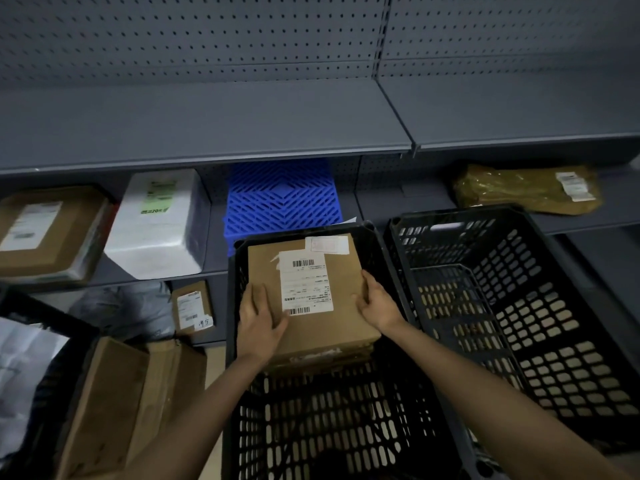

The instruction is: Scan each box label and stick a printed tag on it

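We see a brown box sitting at the far end of a black crate full of holes. The box rests on top of other brown things in the crate. A white label with bar codes is stuck on its top. A smaller white sticker sits near the far corner of the box.

Both hands are on this box, one on each side. Our left hand lies on the top near the left edge, with the fingers laid flat and the thumb near the label. Our right hand grips the right edge, with the fingers curled over it.

A second black crate stands just to the right, and it touches the first one. A blue plastic mat leans behind the crates, under the grey shelf.

On the lower shelf to the left we see a white parcel with a green sticker, and a brown parcel beside it. Below them are a small brown box with a label and a grey bag. To the right, a bag wrapped in yellowish plastic lies on a shelf. Open cardboard boxes stand on the floor at the lower left.
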`<state>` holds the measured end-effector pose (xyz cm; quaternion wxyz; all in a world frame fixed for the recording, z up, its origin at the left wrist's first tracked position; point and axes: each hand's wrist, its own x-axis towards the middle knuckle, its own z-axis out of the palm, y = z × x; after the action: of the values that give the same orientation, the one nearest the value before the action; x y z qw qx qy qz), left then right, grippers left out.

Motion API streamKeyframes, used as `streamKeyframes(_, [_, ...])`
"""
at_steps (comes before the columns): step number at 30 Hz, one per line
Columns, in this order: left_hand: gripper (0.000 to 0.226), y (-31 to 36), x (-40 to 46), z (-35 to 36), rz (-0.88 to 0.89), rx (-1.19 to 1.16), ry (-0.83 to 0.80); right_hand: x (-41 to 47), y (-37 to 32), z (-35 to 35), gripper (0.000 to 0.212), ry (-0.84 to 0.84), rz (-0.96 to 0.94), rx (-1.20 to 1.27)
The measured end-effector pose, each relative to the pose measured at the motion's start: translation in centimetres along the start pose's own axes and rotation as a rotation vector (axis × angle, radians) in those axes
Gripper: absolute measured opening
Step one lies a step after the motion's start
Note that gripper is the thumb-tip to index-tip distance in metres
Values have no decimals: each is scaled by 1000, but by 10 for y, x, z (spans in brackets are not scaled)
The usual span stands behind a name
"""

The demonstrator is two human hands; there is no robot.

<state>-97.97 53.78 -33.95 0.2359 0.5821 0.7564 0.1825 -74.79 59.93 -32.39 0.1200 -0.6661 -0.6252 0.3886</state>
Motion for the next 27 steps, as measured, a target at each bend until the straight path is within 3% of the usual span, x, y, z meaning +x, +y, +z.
streamKeyframes(4, [71, 1, 3, -6, 143, 196, -1, -8, -3, -16, 59, 4, -34, -265])
streamKeyframes(7, [68, 15, 3, -12, 194, 180, -34, -22, -6, -29, 57, -10, -127, -404])
streamKeyframes(11, [66, 63, 1, -19, 204, -3, -61, -49, -9, -59, 58, 78, -203, -437])
streamKeyframes(16, [47, 145, -17, -14, 409, -82, -121, -96, 5, -113, 48, 255, -234, -464])
streamKeyframes(19, [38, 193, -43, -2, 512, -86, -161, -134, 28, -141, 40, 337, -211, -428])
streamKeyframes(27, [43, 281, -144, 45, 790, -70, -349, -271, 111, -180, 28, 456, -96, -371])
